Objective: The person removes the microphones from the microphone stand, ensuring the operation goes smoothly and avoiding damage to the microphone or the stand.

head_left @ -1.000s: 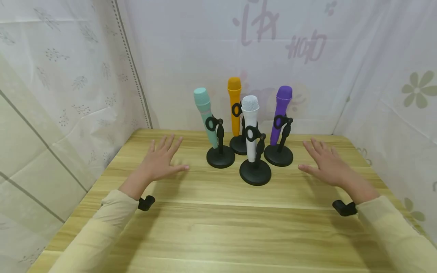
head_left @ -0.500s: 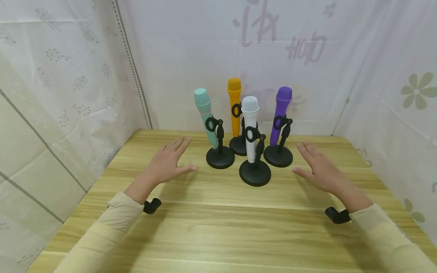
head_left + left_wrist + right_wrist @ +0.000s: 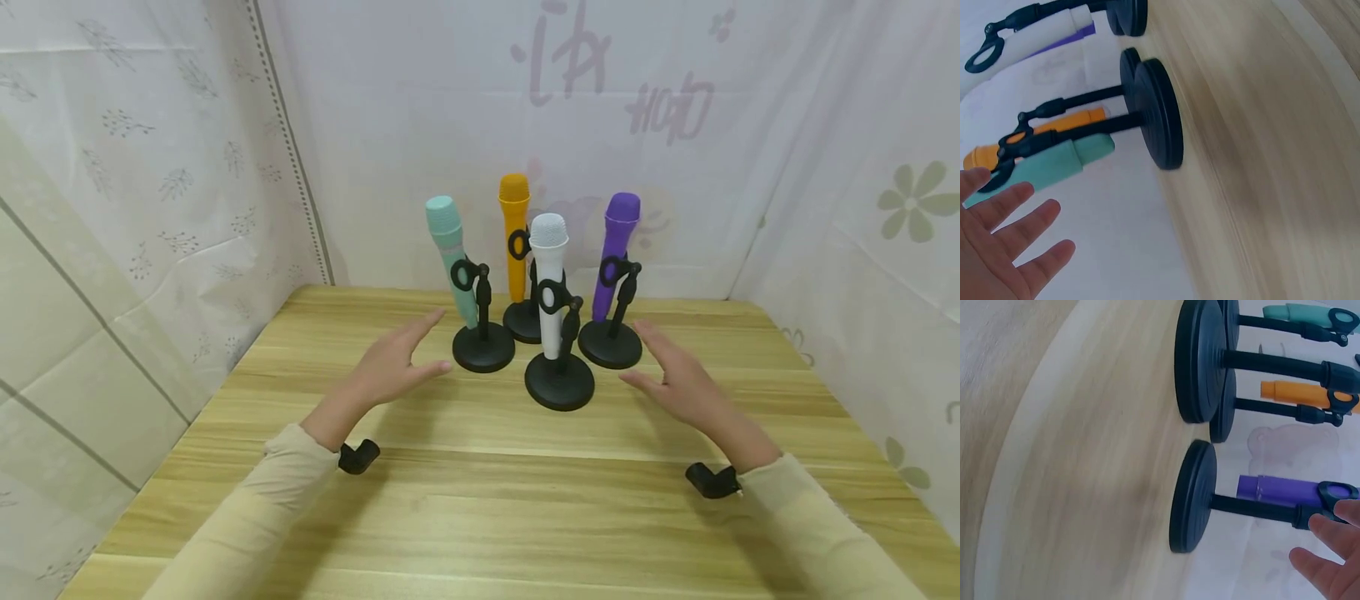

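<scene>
Several toy-like microphones stand in black desk stands in the head view. The teal microphone [image 3: 446, 221] leans at the left, and the orange microphone [image 3: 514, 200] is behind. In front is the white microphone [image 3: 550, 254]; the purple microphone [image 3: 618, 225] tilts at the right. My left hand [image 3: 386, 368] is held over the table with fingers extended, left of the teal microphone's stand base [image 3: 483, 348]. My right hand [image 3: 684, 390] hovers with fingers extended, close to the purple microphone's stand base [image 3: 610, 344]. Neither hand holds anything. The white microphone partly hides the orange one's stand.
A wood-grain table [image 3: 465, 525] carries the stands. White printed cloth [image 3: 390, 150] hangs along its back edge and both sides. Black wrist-worn pieces project below the left sleeve [image 3: 360, 457] and right sleeve [image 3: 712, 481].
Both hands have moved inward toward the microphones, the left going right and the right going left. Their spread fingers have drawn closer together. The microphones and stands have stayed in place.
</scene>
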Available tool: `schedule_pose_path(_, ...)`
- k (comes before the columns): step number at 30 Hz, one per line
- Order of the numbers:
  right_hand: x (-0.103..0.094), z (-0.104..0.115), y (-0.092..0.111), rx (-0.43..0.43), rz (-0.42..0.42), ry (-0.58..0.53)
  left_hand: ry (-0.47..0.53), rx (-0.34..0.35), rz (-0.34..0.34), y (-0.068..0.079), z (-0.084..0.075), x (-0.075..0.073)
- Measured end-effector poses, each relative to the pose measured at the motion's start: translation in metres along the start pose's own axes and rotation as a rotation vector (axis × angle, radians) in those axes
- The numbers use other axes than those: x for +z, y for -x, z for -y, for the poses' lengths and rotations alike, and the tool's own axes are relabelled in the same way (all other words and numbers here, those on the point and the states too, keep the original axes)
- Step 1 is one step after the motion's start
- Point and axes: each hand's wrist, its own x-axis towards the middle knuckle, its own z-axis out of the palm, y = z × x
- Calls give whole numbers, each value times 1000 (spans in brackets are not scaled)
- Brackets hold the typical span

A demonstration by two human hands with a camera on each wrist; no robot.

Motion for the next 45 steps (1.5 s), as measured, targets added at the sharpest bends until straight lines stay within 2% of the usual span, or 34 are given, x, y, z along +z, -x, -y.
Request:
schedule_pose_path(5, 9, 4, -3, 17, -51, -82, 106, 4, -25, -7, -8, 9)
schedule_pose_path(15, 26, 15, -15, 47, -130, -325, 237, -15, -28, -27, -23, 25)
schedule_pose_path(22, 23, 44, -22, 138, -126, -467, 388, -18, -28, -41, -28, 34)
schedule_pose_path(30, 44, 35, -29, 217, -181, -638, 564, -59, -54, -53, -34, 42)
schedule_pose_path(34, 48, 42, -33, 250, -189, -686, 615, -67, -66, -59, -38, 46)
schedule_pose_path(41, 43, 67, -36, 294, -213, -732, 691, -71, -93, -73, -45, 49)
schedule_pose_path(45, 52, 63, -42, 322, -252, -772, 714, -82, -123, -83, -51, 49)
